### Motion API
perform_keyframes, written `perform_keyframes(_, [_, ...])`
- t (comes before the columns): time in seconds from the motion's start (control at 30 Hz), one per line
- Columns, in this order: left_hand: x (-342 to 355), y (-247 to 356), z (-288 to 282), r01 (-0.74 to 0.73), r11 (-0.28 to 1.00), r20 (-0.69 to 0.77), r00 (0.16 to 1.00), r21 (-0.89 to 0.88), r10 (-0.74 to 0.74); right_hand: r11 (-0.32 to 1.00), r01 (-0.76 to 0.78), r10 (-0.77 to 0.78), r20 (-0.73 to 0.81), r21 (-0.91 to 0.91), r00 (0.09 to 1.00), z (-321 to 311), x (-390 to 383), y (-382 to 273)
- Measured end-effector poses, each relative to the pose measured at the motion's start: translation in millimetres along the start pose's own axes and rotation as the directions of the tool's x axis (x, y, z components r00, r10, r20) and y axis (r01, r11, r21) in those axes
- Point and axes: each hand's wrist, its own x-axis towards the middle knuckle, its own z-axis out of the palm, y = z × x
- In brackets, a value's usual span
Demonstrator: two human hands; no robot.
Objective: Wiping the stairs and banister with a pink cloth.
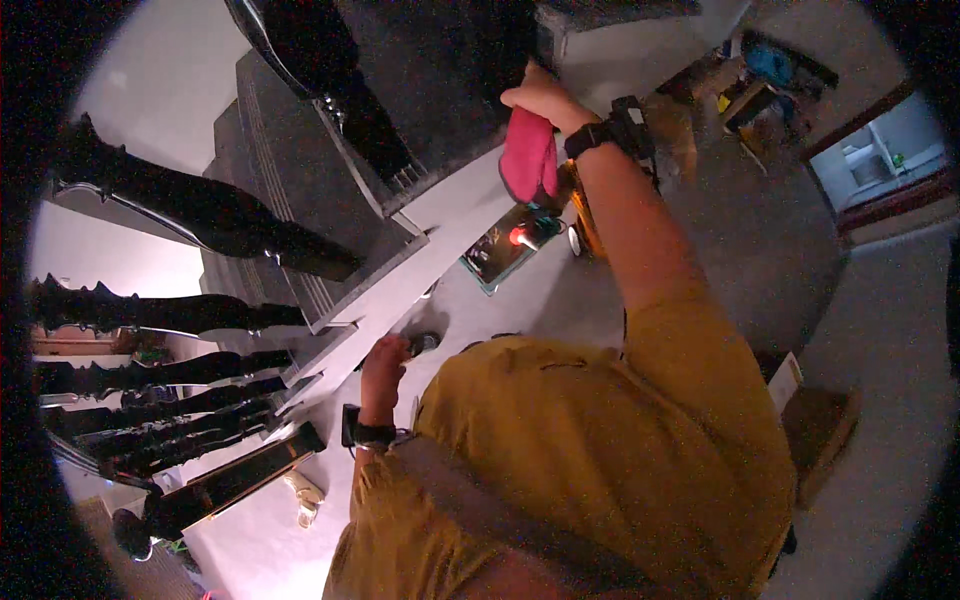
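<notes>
My right hand [545, 98] reaches out at the edge of a dark stair tread. It is closed on a pink cloth [530, 155], which hangs down against the white side of the staircase. My left hand [383, 368] is low beside my body, near the lower stairs. Its fingers are loosely bent, and I see nothing in them. Both wrists wear dark bands.
Black turned balusters [190, 205] line the dark stairs [300, 190] on the left. Below the cloth a glass-like tank or tray [497, 255] stands on the pale floor. Cluttered items [765, 95] lie at the far right, near a doorway [885, 155].
</notes>
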Motion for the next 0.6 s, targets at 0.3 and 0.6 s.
perform_keyframes(0.3, [5.8,23.2,39.0,0.083,0.991,0.207,0.976,-0.104,-0.06,0.891,0.058,-0.105,-0.082,-0.45,0.991,4.3,-34.7,-4.1])
perform_keyframes(0.6, [-10.5,11.4,15.8,-0.088,0.995,0.068,0.994,0.047,0.085,0.978,0.033,-0.065,-0.151,-0.208,0.986,31.9,-136.9,59.4])
